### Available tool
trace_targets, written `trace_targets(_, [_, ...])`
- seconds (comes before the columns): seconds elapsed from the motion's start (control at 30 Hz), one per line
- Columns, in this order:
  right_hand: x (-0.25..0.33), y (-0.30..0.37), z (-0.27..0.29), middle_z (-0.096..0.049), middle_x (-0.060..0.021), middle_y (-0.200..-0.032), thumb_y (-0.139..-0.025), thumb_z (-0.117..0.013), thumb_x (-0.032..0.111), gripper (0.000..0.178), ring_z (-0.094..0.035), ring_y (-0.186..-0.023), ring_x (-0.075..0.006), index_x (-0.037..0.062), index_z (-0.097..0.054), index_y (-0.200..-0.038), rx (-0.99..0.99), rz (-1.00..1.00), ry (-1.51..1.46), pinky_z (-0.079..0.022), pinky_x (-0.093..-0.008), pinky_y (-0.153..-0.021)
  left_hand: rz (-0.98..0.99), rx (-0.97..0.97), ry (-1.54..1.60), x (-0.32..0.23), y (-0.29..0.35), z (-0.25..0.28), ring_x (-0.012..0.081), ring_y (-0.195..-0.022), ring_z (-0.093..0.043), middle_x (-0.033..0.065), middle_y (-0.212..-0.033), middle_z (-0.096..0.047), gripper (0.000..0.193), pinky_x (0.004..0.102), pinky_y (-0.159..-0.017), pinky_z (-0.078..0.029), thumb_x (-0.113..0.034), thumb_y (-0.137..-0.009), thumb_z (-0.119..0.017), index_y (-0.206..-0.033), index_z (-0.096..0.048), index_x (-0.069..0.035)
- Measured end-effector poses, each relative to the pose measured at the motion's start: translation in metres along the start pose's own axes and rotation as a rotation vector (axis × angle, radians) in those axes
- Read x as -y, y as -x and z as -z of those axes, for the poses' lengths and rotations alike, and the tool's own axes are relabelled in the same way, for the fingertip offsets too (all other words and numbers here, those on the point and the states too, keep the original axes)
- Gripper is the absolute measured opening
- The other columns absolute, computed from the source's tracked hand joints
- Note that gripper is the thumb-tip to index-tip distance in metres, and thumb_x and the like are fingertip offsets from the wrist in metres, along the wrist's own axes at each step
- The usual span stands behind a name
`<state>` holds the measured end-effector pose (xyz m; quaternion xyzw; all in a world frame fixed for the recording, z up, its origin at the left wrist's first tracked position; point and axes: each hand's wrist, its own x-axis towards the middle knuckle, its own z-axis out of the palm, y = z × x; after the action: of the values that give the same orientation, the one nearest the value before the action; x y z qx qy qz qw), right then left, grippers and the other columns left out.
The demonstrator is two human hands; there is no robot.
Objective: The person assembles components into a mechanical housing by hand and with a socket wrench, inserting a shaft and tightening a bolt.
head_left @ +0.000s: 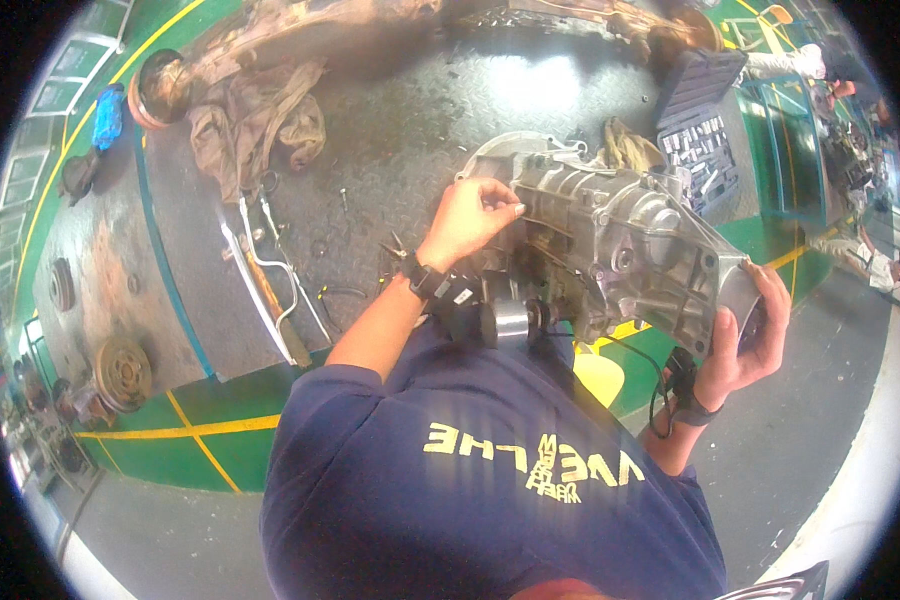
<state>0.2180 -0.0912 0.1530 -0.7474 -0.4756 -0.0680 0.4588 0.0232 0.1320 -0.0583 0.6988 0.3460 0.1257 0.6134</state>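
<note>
A grey ribbed metal gearbox (625, 215) lies on its side on the dark workbench, its wide bell-shaped end (515, 145) to the left and far side. My right hand (750, 335) grips the narrow round end of the gearbox at the right, thumb on the near side and fingers over the rim. Over the gearbox's left part, my left hand (475, 215) is closed in a pinch, thumb and forefinger together. Whether a small part is between those fingertips I cannot make out. Below that wrist is a shiny metal cylinder (511, 320), close to my body.
An open socket set case (700, 155) stands behind the gearbox, beside a tan cloth (630, 148). Left on the workbench (400, 110) are a brown rag (255, 130), long metal bars (255, 290) and pliers (395, 245). Farther left lies a round disc (123, 373).
</note>
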Motion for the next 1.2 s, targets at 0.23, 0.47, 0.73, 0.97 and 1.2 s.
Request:
trace_targets(0.23, [-0.002, 0.000, 0.001, -0.066, -0.0215, -0.124, -0.083, -0.078, 0.022, 0.052, -0.062, -0.117, -0.0325, -0.0074, -0.067, -0.124, 0.007, 0.014, 0.037, -0.046, -0.0436, -0.105, 0.100, -0.116, 0.135, 0.006, 0.008, -0.011, 0.0113, -0.084, -0.067, 0.0059, -0.092, -0.077, 0.025, 0.0303, -0.079, -0.054, -0.025, -0.089, -0.083, -0.096, -0.079, -0.002])
trace_targets(0.47, [-0.006, 0.001, 0.003, -0.068, -0.0210, -0.124, -0.083, -0.078, 0.023, 0.052, -0.062, -0.118, -0.0329, -0.0071, -0.067, -0.124, 0.007, 0.025, 0.085, -0.047, -0.0450, -0.106, 0.017, -0.164, 0.115, 0.019, 0.015, -0.017, 0.0112, -0.084, -0.067, 0.0046, -0.096, -0.077, 0.030, 0.0290, -0.077, -0.053, -0.022, -0.090, -0.082, -0.114, -0.075, -0.006])
trace_targets(0.73, [-0.003, 0.000, 0.002, -0.068, -0.0209, -0.124, -0.083, -0.076, 0.021, 0.051, -0.062, -0.119, -0.0334, -0.0070, -0.067, -0.124, 0.005, 0.017, 0.067, -0.046, -0.0454, -0.107, -0.223, -0.121, 0.126, 0.027, 0.027, -0.014, 0.0167, -0.084, -0.067, 0.0063, -0.106, -0.075, 0.040, 0.0319, -0.073, -0.054, -0.011, -0.092, -0.073, -0.132, -0.071, -0.011])
trace_targets(0.97, [-0.005, 0.000, 0.003, -0.069, -0.0207, -0.124, -0.085, -0.077, 0.023, 0.051, -0.062, -0.120, -0.0335, -0.0074, -0.066, -0.124, 0.015, 0.031, 0.061, -0.045, -0.0450, -0.108, -0.474, -0.127, -0.044, 0.041, 0.025, -0.007, 0.0257, -0.089, -0.071, 0.0143, -0.109, -0.075, 0.039, 0.0349, -0.076, -0.056, -0.007, -0.092, -0.069, -0.130, -0.073, -0.009])
trace_targets(1.2, [-0.003, 0.000, 0.001, -0.069, -0.0206, -0.123, -0.086, -0.078, 0.025, 0.051, -0.062, -0.120, -0.0331, -0.0074, -0.066, -0.123, 0.017, 0.029, 0.080, -0.045, -0.0447, -0.108, -0.428, -0.131, 0.017, 0.028, 0.024, -0.009, 0.0248, -0.082, -0.071, 0.0118, -0.095, -0.076, 0.032, 0.0344, -0.074, -0.055, -0.007, -0.091, -0.070, -0.122, -0.076, -0.007])
